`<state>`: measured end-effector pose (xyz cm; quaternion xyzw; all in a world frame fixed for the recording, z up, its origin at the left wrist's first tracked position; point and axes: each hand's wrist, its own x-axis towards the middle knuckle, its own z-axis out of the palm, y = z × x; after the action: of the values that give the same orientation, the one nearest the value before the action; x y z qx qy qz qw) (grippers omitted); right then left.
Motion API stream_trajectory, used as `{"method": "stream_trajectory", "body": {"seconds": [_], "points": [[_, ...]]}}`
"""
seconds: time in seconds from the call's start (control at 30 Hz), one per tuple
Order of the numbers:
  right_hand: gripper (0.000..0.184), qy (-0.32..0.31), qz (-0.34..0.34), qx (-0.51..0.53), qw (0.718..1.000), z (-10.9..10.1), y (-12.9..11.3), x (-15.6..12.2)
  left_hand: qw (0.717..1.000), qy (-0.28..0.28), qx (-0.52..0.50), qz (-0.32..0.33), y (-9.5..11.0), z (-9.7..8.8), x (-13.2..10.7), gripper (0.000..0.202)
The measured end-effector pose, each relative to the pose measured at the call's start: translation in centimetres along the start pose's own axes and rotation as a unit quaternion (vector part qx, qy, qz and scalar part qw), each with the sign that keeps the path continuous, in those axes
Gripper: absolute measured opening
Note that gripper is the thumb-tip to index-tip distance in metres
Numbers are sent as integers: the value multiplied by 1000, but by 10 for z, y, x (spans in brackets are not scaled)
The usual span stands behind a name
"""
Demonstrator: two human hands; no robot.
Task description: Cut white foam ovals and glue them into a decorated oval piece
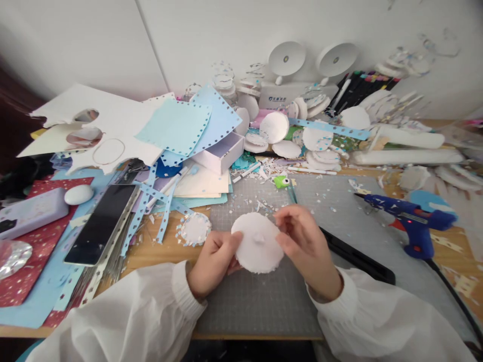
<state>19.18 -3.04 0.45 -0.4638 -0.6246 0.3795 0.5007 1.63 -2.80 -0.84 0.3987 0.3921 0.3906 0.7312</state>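
Note:
A round white paper disc (253,254) with a rough, ragged rim and a small raised white bit at its centre is held over the grey cutting mat (241,311). My left hand (216,259) pinches its left edge, thumb on top and fingers beneath. At the opposite edge is my right hand (307,246), its fingers curled and its thumb touching the rim; the undersides of those fingers are hidden. A smaller white disc edged with bits of paper (195,229) lies on the wood to the left. Beside my right wrist lies a long black tool (358,256).
A blue glue gun (413,218) with a lit red light and a cord sits at right. At left are a phone (103,221) and blue punched paper strips (166,216). White discs (274,126), a small drawer box (222,153) and pens (362,88) crowd the back.

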Motion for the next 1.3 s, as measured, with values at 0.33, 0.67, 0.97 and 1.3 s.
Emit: {"method": "stream_trajectory", "body": {"seconds": [0.33, 0.67, 0.97, 1.3], "points": [[13, -92, -154, -104, 978, -4, -8, 4, 999, -22, 18, -19, 2, 3, -2, 62], [18, -134, -95, -60, 985, -3, -7, -1, 999, -22, 35, -18, 3, 0, -1, 62], [15, -91, -126, -113, 981, -1, 5, 3, 959, -138, 226, 104, 17, 0, -12, 60], [11, -123, -168, -100, 973, 4, -1, -6, 928, 42, 258, 266, -2, 0, -82, 22]]}}
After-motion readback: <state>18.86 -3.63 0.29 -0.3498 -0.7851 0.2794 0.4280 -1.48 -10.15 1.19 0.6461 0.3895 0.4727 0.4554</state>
